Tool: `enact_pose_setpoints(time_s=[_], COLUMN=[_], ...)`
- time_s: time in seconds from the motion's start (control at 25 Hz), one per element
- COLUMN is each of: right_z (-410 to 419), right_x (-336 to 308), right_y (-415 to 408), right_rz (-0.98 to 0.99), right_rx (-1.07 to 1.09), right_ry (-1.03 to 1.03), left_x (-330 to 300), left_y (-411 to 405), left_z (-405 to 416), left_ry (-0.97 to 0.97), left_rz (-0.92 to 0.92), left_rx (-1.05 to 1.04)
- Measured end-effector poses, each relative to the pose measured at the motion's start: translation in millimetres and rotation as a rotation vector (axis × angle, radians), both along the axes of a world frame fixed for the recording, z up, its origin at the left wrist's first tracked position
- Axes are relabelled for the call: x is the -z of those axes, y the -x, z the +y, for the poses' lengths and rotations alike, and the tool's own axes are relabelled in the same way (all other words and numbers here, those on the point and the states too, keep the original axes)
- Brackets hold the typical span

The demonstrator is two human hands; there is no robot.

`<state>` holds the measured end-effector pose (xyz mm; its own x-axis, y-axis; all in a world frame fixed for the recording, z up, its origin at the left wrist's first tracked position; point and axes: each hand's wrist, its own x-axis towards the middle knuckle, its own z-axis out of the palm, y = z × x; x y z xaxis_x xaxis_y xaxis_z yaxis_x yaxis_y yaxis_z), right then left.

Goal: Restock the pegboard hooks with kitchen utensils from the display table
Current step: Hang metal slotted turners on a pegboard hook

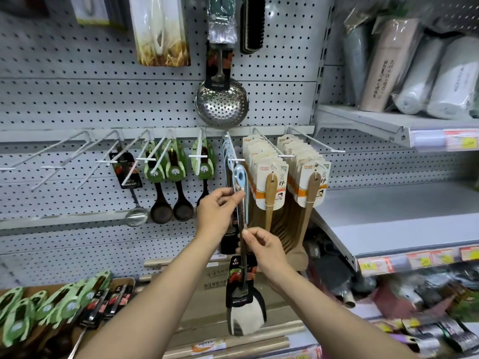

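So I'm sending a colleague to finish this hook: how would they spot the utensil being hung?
On the grey pegboard, below the steel skimmer, look left of the bamboo spatulas. The spatula held by the left hand and right hand has a pale blue loop handle and black card.

Grey pegboard (77, 104) with white hooks (234, 151), wooden ladles in green sleeves (176, 182) hanging mid-row, carded bamboo spatulas (272, 185) toward its right edge, steel skimmer (221, 103) above, display table (129, 282) bearing green-sleeved ladles (51, 307) at lower left
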<state>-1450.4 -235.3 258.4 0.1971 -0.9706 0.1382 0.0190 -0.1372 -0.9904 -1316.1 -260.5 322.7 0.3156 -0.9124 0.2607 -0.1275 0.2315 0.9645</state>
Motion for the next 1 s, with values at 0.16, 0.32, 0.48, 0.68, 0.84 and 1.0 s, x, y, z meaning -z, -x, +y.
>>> enact_pose_setpoints(time_s=[0.16,0.32,0.48,0.68,0.84,1.0], right_z=[-4,-11,-30,-65,-86,-98], right_x=[0,7,8,10,18,19], right_y=[-9,-12,-16,-30,-40,-45], right_rz=[-0.03,-0.045,-0.026,0.013,0.057,0.05], right_rx=[-0.025,-0.017,0.01,0.059,0.096,0.107], right_ry=[-0.015,-0.036,-0.042,-0.04,-0.019,-0.018], left_x=[-6,0,-1,-9,-6,-8], left_y=[-7,-10,-11,-22,-33,-40], left_z=[-2,-14,-30,-57,-72,-85], left_ry=[-0.027,-0.072,-0.108,-0.134,-0.13,-0.097], left_rz=[0.007,-0.016,-0.035,-0.116,-0.134,-0.113], left_rx=[-0.029,-0.018,-0.029,0.022,0.169,0.242])
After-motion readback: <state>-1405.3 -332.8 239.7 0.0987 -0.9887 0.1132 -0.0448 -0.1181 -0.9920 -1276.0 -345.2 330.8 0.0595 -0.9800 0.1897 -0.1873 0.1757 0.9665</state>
